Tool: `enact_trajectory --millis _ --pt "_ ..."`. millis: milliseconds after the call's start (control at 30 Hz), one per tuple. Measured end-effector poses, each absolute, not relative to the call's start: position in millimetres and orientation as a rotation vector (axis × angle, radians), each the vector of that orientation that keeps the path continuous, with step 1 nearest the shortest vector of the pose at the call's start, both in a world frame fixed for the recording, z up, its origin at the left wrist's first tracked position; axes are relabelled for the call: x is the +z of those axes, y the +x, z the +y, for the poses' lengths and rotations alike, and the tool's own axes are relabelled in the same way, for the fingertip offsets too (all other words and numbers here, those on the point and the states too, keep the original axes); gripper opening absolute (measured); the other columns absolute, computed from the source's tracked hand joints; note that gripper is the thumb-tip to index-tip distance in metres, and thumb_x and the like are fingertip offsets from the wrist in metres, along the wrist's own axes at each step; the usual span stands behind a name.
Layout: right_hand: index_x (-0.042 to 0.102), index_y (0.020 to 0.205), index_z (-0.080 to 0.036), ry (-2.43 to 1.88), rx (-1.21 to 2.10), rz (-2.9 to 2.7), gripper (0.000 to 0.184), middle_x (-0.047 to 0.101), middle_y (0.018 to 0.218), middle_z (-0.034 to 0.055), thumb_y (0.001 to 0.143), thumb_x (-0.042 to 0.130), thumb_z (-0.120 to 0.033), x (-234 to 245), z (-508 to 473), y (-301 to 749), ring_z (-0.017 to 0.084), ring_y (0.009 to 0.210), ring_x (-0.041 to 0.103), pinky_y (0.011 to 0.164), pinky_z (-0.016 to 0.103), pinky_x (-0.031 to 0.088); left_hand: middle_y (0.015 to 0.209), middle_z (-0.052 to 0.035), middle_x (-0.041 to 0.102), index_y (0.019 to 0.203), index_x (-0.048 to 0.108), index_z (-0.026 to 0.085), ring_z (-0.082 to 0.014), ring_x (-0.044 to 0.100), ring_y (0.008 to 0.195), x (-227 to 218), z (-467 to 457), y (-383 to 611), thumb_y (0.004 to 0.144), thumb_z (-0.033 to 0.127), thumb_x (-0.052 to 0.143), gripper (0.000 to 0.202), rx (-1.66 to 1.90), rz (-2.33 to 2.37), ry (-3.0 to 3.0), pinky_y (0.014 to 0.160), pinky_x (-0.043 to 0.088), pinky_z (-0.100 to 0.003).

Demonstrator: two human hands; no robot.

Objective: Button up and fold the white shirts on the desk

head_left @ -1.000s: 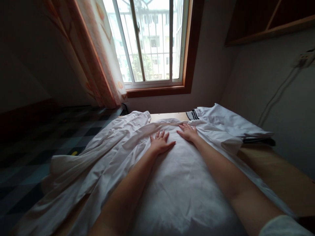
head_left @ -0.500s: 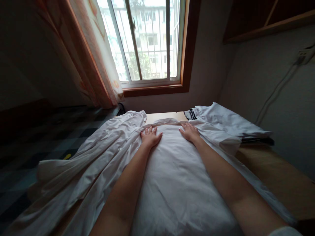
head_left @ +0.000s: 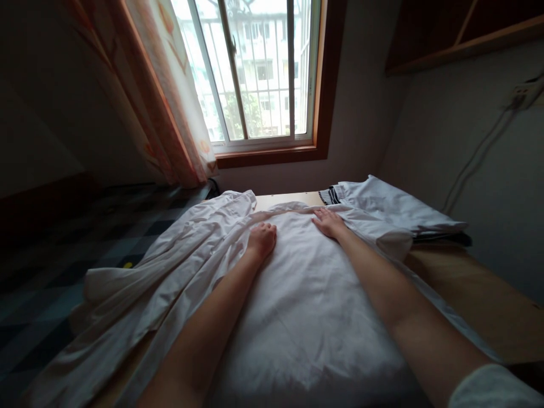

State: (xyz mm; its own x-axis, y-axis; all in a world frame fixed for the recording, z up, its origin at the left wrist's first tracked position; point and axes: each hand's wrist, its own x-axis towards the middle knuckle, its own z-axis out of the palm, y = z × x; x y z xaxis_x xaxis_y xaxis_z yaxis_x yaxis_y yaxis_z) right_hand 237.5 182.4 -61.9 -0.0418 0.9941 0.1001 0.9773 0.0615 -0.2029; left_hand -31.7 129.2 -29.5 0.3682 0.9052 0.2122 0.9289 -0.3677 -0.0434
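Observation:
A white shirt (head_left: 306, 294) lies spread over a wooden table, its collar end toward the window and loose folds hanging to the left. My left hand (head_left: 262, 239) rests on the upper left part of the cloth with its fingers curled in, closed on the fabric; the fingertips are hidden. To its right, my right hand (head_left: 328, 222) lies flat on the upper right part, fingers stretched out and touching the shirt near the collar end.
Folded white clothing (head_left: 395, 207) with a black-and-white striped ribbed edge lies at the back right on the table (head_left: 476, 289). A dark checked bed cover (head_left: 140, 221) is on the left. Beyond are a barred window (head_left: 259, 73), an orange curtain (head_left: 157, 113) and a wall cable (head_left: 471, 153).
My left hand has gone from spread flat to curled, drawing slightly toward me. My right hand stays flat in nearly the same place.

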Motion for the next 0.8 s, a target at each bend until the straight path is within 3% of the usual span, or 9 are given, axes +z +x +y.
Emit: enact_trajectory --millis 67,133,233,300,400,533,667,800 --pt "0.051 0.146 -0.016 -1.965 0.037 -2.123 0.055 0.043 0.155 0.012 0.102 0.037 -0.045 -59.1 179.4 236.9 0.024 0.144 0.036 0.118 0.037 0.026 0.133 -0.0144 0.064 0.125 0.065 0.014 -0.0258 0.055 0.127 -30.9 120.9 -33.3 0.1 0.035 0.037 0.043 -0.226 -1.689 -2.501 0.109 0.039 -0.037" --pt "0.061 0.136 -0.016 -1.927 -0.039 -2.105 0.045 0.054 0.147 0.0118 0.1 0.04 -0.035 -54.1 173.3 235.2 0.025 0.138 0.044 0.114 0.036 0.03 0.152 -0.0149 0.047 0.141 0.053 0.015 -0.0268 0.041 0.142 -32.8 114.7 -36.2 0.099 0.049 0.039 0.056 -0.184 -1.741 -2.557 0.117 0.029 -0.038" --pt "0.071 0.12 -0.017 -1.898 -0.14 -2.089 0.037 0.062 0.136 0.0134 0.096 0.043 -0.022 -46.4 156.6 229.2 0.027 0.128 0.052 0.11 0.039 0.034 0.162 -0.0142 0.03 0.151 0.041 0.018 -0.0274 0.025 0.151 -34.3 111.4 -39.0 0.096 0.063 0.037 0.072 -0.083 -1.821 -2.609 0.122 0.019 -0.04" --pt "0.071 0.118 -0.018 -1.867 -0.138 -2.139 0.035 0.064 0.133 0.0139 0.096 0.046 -0.025 -45.4 140.2 223.3 0.028 0.124 0.054 0.107 0.039 0.037 0.164 -0.014 0.027 0.153 0.038 0.018 -0.0274 0.022 0.152 -34.8 112.3 -38.8 0.096 0.065 0.034 0.074 -0.067 -1.843 -2.612 0.122 0.016 -0.041" --pt "0.06 0.137 -0.021 -1.872 0.01 -2.23 0.046 0.052 0.147 0.013 0.1 0.042 -0.043 -52.5 112.5 215.2 0.028 0.135 0.046 0.111 0.042 0.034 0.164 -0.0142 0.025 0.154 0.037 0.018 -0.028 0.019 0.153 -36.0 114.9 -37.7 0.096 0.066 0.031 0.075 -0.079 -1.841 -2.626 0.123 0.014 -0.042" --pt "0.038 0.154 -0.027 -1.973 0.176 -2.224 0.058 0.027 0.164 0.008 0.103 0.027 -0.054 -62.5 90.4 210.1 0.025 0.151 0.023 0.12 0.053 0.016 0.163 -0.0152 0.027 0.153 0.037 0.018 -0.0284 0.021 0.152 -37.4 114.4 -37.5 0.097 0.065 0.031 0.074 -0.1 -1.807 -2.639 0.122 0.016 -0.043" --pt "0.034 0.156 -0.028 -2.012 0.231 -2.203 0.059 0.022 0.166 0.0056 0.103 0.023 -0.055 -58.1 96.1 207.9 0.023 0.152 0.016 0.121 0.055 0.009 0.157 -0.0133 0.041 0.147 0.047 0.019 -0.0274 0.034 0.146 -32.8 108.6 -33.4 0.099 0.054 0.035 0.06 -0.145 -1.782 -2.547 0.119 0.024 -0.041" --pt "0.035 0.155 -0.027 -1.992 0.244 -2.221 0.059 0.022 0.165 0.0052 0.103 0.025 -0.054 -50.5 105.6 207.0 0.023 0.152 0.017 0.121 0.056 0.01 0.133 -0.016 0.062 0.123 0.065 0.015 -0.0283 0.051 0.13 -12.8 96.5 -26.7 0.099 0.027 0.039 0.037 -0.104 -1.681 -2.402 0.111 0.035 -0.044"
